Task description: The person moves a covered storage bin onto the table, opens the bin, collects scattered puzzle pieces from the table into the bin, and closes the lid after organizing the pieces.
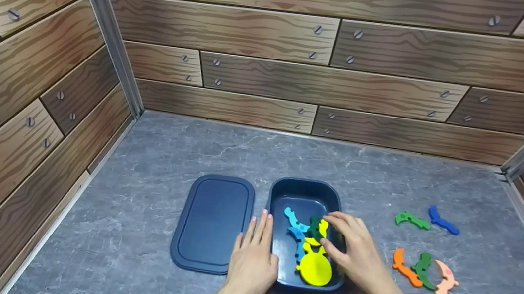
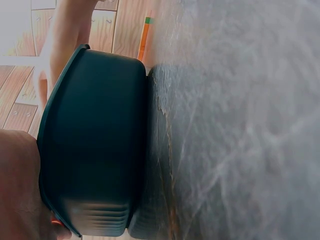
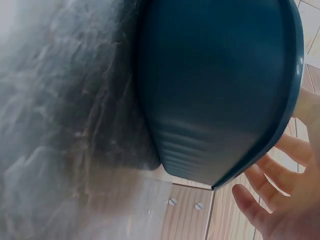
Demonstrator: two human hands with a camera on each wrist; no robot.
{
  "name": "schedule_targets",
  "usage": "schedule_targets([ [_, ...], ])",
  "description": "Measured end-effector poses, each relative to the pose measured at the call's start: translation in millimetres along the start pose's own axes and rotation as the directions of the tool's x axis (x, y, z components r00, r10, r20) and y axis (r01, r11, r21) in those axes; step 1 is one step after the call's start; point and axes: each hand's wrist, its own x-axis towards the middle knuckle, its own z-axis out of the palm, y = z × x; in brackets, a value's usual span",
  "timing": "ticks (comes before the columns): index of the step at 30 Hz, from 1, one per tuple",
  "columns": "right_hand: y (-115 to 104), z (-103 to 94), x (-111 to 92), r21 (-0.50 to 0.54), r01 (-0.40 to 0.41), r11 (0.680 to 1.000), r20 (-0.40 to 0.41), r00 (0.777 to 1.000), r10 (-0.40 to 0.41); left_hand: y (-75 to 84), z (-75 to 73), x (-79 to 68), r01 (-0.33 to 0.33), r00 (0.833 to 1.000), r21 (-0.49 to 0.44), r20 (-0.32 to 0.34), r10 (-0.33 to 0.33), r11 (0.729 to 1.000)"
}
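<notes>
Fingers and thumb apart, my right hand is nearer; the dark green piece lies just left, long axis pointing away.

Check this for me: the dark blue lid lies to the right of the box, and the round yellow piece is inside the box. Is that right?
Not quite: the dark blue lid lies to the left of the box, as the head view shows. The round yellow piece is inside the box.
</notes>
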Motion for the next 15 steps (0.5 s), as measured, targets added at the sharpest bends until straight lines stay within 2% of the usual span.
schedule_targets([
  [15,20.2,-18.2,-21.2,-0.018,-0.078,0.997,-0.048,0.996,0.077,-1.3,0.7,-0.5,-0.01,1.0,0.004,-0.012,0.01,1.0],
])
